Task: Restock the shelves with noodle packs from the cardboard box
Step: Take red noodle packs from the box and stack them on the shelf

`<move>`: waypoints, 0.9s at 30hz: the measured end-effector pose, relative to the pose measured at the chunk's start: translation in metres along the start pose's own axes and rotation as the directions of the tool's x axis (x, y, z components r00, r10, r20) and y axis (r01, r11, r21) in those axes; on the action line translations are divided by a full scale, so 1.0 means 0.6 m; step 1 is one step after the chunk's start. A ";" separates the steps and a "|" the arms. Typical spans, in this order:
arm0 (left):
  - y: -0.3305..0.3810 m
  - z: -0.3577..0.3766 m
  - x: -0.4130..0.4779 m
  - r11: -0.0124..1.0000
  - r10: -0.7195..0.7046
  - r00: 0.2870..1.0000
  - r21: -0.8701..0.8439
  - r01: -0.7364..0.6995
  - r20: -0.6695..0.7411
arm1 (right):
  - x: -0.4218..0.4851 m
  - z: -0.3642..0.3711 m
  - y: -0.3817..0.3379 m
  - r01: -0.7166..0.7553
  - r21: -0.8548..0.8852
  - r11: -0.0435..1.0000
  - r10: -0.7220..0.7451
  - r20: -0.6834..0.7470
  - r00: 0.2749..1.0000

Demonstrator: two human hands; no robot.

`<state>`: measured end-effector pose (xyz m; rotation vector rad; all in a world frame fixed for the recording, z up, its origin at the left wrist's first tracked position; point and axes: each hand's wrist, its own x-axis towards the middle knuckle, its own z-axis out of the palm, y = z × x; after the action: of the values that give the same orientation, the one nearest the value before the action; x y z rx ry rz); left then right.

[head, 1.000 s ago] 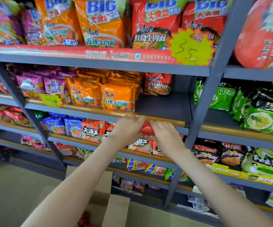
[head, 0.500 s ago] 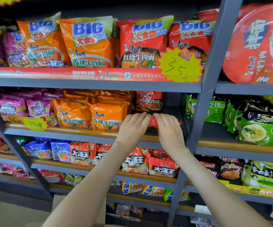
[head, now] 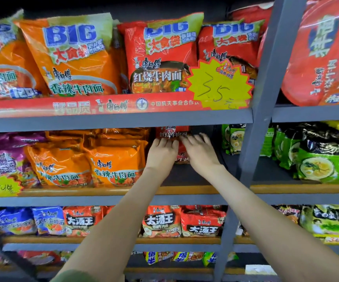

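Note:
Both my hands reach deep into the second shelf point(head: 185, 190), to the right of the orange packs. Between them stands a red noodle pack point(head: 182, 154). My left hand point(head: 162, 152) holds its left side and my right hand point(head: 199, 152) its right side, fingers laid over its front and thumbs hidden. Just behind and above it, another red noodle pack point(head: 172, 132) stands at the back of the shelf. The cardboard box is out of view.
Orange packs point(head: 113, 165) fill the shelf left of my hands, with purple ones point(head: 1, 161) further left. A grey upright post point(head: 254, 139) stands to the right, with green packs point(head: 323, 165) beyond it. Big bags point(head: 160, 58) sit on the shelf above and red packs point(head: 162, 220) below.
Both hands have carried the red pack up from the shelf's front edge and back into the second shelf. The view has tilted up, and the cardboard box has dropped out of sight.

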<state>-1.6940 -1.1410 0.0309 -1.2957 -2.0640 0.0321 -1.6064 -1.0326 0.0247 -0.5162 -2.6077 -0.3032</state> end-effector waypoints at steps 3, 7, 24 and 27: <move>0.009 0.022 0.015 0.994 -0.091 0.988 0.077 0.081 0.128 | 0.005 0.031 0.006 -0.046 -0.051 0.998 0.045 -0.022 0.999; 0.016 0.047 0.033 0.978 -0.167 0.975 0.148 0.145 0.146 | 0.018 0.084 0.012 -0.086 -0.128 0.988 0.070 -0.120 0.990; 0.008 0.153 0.100 0.967 -0.243 0.828 0.194 0.166 0.505 | 0.138 0.138 0.045 -0.002 0.121 0.993 -0.025 0.215 0.976; 0.007 0.171 0.096 0.948 -0.307 0.817 0.238 0.213 0.488 | 0.142 0.153 0.035 0.000 0.122 0.993 -0.021 0.170 0.985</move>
<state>-1.7636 -1.0593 -0.0175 -0.9487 -2.6163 0.4803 -1.7044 -0.9606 -0.0118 -0.5060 -2.7737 -0.1057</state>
